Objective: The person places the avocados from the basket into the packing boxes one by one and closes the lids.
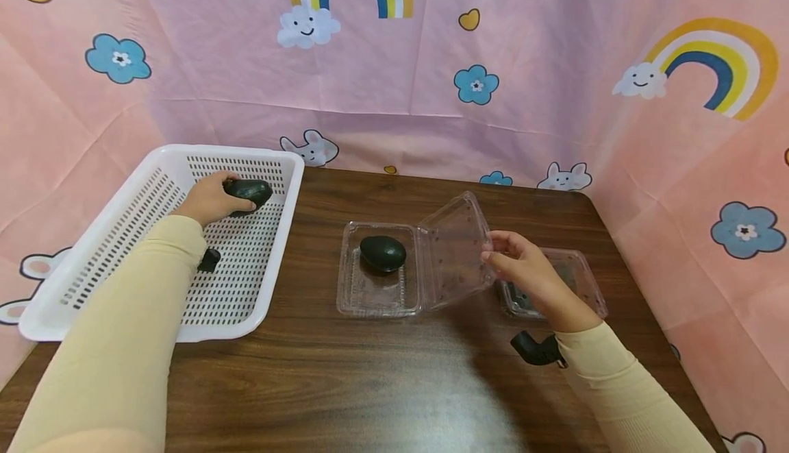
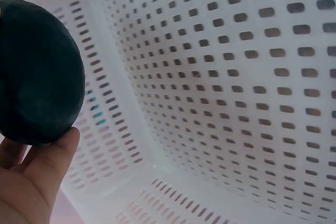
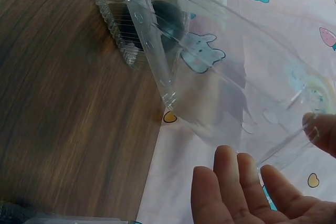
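Observation:
My left hand (image 1: 208, 199) grips a dark green avocado (image 1: 257, 191) over the far part of a white plastic basket (image 1: 280, 234). In the left wrist view, fingertips and thumb support this avocado (image 2: 42, 77) from its lower end. A second avocado (image 1: 383, 253) lies in the base of a clear plastic clamshell box (image 1: 353, 295) on the table. The raised lid (image 1: 456, 254) of that box leans to the right. At its outer edge, my right hand (image 1: 524, 268) pinches it between thumb and fingers, near the lid's corner in the right wrist view.
Behind and below the right hand stands another clear clamshell box (image 1: 585, 282) with something dark inside. All of this sits on a brown wooden table (image 1: 320, 384). A pink printed cloth (image 1: 382, 83) hangs along the back and both sides.

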`<state>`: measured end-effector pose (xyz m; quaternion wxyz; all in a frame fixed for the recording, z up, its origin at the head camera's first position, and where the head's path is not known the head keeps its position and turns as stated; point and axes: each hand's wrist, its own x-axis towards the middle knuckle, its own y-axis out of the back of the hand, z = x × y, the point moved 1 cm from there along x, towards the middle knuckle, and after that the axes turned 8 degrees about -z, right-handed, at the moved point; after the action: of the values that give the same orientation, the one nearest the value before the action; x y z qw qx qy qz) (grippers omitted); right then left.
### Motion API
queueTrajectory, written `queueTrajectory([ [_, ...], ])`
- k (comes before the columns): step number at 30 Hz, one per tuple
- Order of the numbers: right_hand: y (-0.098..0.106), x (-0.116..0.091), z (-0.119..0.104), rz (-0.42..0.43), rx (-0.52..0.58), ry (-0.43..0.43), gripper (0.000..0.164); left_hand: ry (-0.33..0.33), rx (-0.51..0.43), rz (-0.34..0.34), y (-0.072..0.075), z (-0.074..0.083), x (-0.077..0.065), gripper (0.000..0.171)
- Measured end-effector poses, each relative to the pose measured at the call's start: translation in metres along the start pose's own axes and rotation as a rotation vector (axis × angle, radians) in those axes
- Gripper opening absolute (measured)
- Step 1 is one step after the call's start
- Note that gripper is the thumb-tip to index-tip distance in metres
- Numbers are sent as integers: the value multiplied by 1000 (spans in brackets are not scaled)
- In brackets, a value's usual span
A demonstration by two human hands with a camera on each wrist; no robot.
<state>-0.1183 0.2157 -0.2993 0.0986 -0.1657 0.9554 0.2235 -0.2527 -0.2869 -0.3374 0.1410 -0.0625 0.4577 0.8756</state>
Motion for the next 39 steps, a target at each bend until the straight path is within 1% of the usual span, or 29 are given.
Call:
queueTrajectory([
  [8, -2, 0, -1, 12, 9, -13, 58, -20, -21, 31, 9, 9, -10, 76],
  [13, -3, 0, 0, 21, 22, -10, 56, -27, -47, 37, 12, 16, -15, 76],
  [18, -5, 0, 0, 27, 35, -13, 55, -37, -43, 56, 14, 21, -19, 74],
  [24, -4, -1, 1, 34, 48, -7, 55, -62, -35, 72, 15, 26, -21, 73],
  [29, -4, -1, 3, 46, 50, 1, 55, -80, -47, 79, 16, 35, -25, 72],
  [39, -5, -3, 5, 63, 19, 13, 56, -98, -50, 77, 16, 46, -33, 72],
])
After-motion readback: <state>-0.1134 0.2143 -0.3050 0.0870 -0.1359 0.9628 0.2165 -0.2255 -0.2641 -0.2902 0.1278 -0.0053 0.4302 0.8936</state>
